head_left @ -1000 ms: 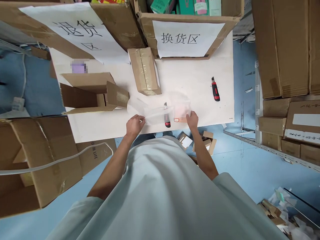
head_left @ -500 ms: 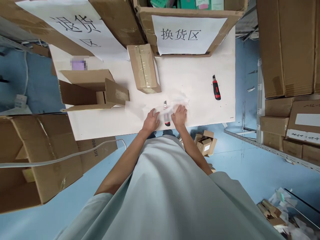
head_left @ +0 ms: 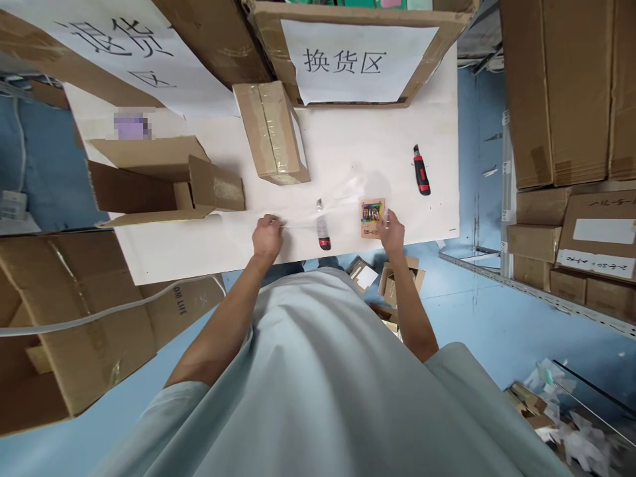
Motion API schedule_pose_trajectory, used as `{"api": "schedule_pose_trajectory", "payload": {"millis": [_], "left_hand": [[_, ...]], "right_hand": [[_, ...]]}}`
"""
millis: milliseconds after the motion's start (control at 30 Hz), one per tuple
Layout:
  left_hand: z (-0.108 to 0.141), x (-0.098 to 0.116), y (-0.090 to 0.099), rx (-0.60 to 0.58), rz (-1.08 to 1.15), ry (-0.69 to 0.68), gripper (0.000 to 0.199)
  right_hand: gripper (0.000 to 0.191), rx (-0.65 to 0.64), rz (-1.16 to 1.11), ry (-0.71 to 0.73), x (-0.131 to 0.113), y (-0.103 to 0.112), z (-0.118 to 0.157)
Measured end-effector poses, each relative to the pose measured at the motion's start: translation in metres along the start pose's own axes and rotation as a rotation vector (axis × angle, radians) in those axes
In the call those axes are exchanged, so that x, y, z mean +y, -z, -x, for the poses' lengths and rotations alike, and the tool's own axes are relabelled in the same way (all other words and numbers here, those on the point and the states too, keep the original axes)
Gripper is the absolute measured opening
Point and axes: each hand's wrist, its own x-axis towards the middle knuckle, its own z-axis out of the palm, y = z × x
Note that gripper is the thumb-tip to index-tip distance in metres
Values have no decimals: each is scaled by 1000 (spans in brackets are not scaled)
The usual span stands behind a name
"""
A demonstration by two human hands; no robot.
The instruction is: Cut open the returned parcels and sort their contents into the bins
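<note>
My left hand (head_left: 268,237) is closed on one end of a thin, see-through plastic wrap (head_left: 348,190), which stretches to the right over the white table (head_left: 228,242). At the right, my right hand (head_left: 393,232) grips the edge of a small orange card-like pack (head_left: 369,226) with a colourful printed picture; its thickness is unclear. A red-and-black utility knife (head_left: 323,237) lies between my hands, the wrap passing across its upper part. Another utility knife (head_left: 421,175) rests farther right, beyond my right hand.
An open carton (head_left: 218,184) stands at the left and a taped box (head_left: 273,139) behind the knives. Large labelled cartons, including one box (head_left: 412,93), line the back. A white cable (head_left: 124,313) crosses the lower left; shelved boxes (head_left: 536,242) stand right.
My hands have moved apart, the left one leftward and the right one rightward. The orange pack now shows outside the wrap, which is drawn out toward my left hand.
</note>
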Motion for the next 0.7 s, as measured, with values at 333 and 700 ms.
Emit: {"api": "schedule_pose_trajectory", "payload": {"millis": [333, 700], "left_hand": [[3, -10, -4, -25, -25, 48, 36], [0, 10, -10, -189, 32, -2, 45]], "right_hand": [[61, 88, 177, -33, -9, -28, -1], [72, -67, 365, -127, -59, -53, -2]]}}
